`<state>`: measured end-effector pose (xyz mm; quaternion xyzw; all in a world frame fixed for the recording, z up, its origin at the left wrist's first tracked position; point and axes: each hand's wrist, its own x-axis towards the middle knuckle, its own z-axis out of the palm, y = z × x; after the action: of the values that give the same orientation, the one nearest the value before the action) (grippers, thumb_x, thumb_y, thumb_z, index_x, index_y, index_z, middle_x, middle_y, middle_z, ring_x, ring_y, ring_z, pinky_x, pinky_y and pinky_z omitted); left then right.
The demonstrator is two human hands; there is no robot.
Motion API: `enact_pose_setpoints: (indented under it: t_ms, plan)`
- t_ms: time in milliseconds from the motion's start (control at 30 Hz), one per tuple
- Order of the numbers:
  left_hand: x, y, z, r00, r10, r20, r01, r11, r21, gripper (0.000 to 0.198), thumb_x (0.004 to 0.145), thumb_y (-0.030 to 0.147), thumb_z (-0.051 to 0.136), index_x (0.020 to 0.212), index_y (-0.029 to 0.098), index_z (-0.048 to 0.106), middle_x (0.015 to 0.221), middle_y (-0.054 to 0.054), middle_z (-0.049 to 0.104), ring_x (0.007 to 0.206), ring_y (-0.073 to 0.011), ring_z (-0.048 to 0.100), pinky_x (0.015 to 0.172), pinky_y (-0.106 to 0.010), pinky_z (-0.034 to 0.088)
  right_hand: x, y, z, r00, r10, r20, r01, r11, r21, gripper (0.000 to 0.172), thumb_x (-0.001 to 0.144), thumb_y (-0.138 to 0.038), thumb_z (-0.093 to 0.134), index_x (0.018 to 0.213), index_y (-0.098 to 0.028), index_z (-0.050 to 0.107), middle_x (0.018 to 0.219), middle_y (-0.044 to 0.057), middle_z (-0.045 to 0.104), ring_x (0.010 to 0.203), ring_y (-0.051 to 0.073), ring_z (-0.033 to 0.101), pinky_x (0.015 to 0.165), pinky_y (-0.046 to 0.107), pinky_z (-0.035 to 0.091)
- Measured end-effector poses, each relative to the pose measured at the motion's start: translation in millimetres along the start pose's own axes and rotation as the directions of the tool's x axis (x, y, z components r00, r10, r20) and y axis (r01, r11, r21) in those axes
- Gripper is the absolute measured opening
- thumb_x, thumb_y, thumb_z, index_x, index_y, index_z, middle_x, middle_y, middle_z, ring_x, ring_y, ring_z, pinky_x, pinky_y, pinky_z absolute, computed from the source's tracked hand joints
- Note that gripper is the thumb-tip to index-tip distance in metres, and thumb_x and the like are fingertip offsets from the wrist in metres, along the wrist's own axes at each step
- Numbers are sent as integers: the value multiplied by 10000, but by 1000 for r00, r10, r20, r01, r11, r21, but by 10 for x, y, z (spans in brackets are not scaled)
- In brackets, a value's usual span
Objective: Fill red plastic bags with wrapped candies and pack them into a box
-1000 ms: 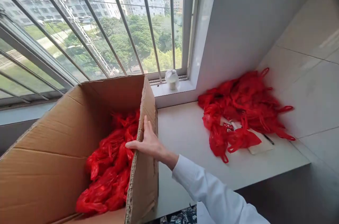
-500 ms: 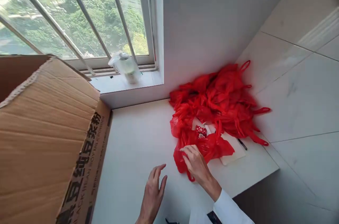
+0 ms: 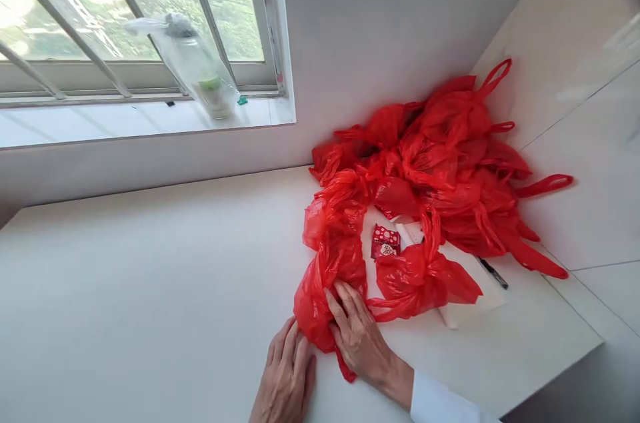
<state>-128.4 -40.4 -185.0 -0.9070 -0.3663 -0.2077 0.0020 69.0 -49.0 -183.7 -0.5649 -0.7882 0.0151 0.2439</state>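
While resting the right hand (image 3: 357,333) on the nearest red bag (image 3: 331,265), had bent fingers spread over it; could not tell whether gripping. Had the left hand (image 3: 285,369) at the bag's near edge, fingers extended, close together. Saw red packet (image 3: 385,241) beyond right fingertips, black pen (image 3: 493,273) farther right.
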Motion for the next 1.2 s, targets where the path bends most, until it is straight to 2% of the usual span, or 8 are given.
enact_pose_setpoints:
  t_ms: [100, 200, 333, 467, 700, 933, 1100, 1200]
  plan:
    - [25, 45, -45, 1000, 23, -5, -23, 1000, 16, 317, 900, 160, 482, 1212, 137, 534, 1299, -166, 520, 1266, -288, 460, 941, -390, 549, -49, 28, 16, 998, -54, -24, 54, 998, 21, 665, 842, -63, 464, 1478, -118, 278, 1467, 172, 309, 1352, 310, 300, 1061, 490, 425]
    - [15, 125, -92, 999, -37, -6, 37, 998, -54, 268, 912, 170, 478, 1175, 158, 525, 1241, -152, 552, 1181, -240, 544, 926, -342, 553, -77, 41, -11, 996, -77, -51, 82, 990, 115, 589, 817, -65, 496, 1391, -161, 406, 1371, 153, 405, 1246, 298, 411, 1009, 483, 458]
    - [-68, 223, -128, 970, -202, -132, 189, 976, -108, 230, 917, 149, 462, 1145, 174, 451, 1181, -135, 558, 1085, -202, 608, 849, -313, 578, -51, 75, -49, 998, -13, -57, 30, 954, 297, 321, 814, -169, 589, 1131, -188, 545, 1064, 88, 569, 943, 246, 542, 843, 432, 514]
    - [-158, 257, -150, 943, -255, -215, 250, 967, -54, 362, 930, 166, 444, 1266, 198, 314, 1274, -170, 465, 1145, -238, 567, 796, -367, 584, -3, 96, -73, 1000, -2, -24, 10, 935, 353, 281, 827, -245, 623, 1094, -197, 549, 950, 57, 600, 869, 233, 553, 801, 392, 497]
    - [-91, 285, -226, 957, -218, -189, 221, 975, -9, 375, 929, 226, 493, 1291, 218, 395, 1363, -176, 359, 1013, -226, 629, 731, -367, 600, 56, 64, -98, 999, 7, -33, 0, 977, 215, 374, 864, -313, 596, 1213, -196, 528, 1002, 74, 608, 908, 247, 555, 813, 388, 476]
    - [-53, 297, -180, 965, -179, -192, 189, 981, 35, 415, 902, 216, 557, 1301, 266, 453, 1383, -149, 363, 986, -217, 637, 756, -363, 598, 77, 140, -71, 1000, 8, -26, -6, 997, 79, 280, 878, -250, 564, 1155, -211, 555, 969, 54, 617, 846, 229, 553, 755, 358, 463]
    - [-35, 572, -68, 943, -208, -259, 221, 975, 25, 309, 934, 157, 471, 1242, 174, 481, 1284, -168, 461, 979, -211, 645, 771, -346, 599, 24, 319, -104, 995, 71, -66, -70, 997, 31, 262, 880, -131, 498, 1122, -197, 572, 939, 64, 621, 834, 231, 551, 758, 354, 449]
    - [-13, 777, 8, 961, -131, -245, 137, 991, 4, 293, 936, 111, 420, 1216, 170, 484, 1215, -144, 528, 1023, -191, 639, 795, -285, 590, 14, 445, -135, 990, 101, -94, -99, 995, 20, 310, 866, -64, 454, 1128, -184, 569, 938, 69, 621, 843, 228, 547, 779, 350, 442]
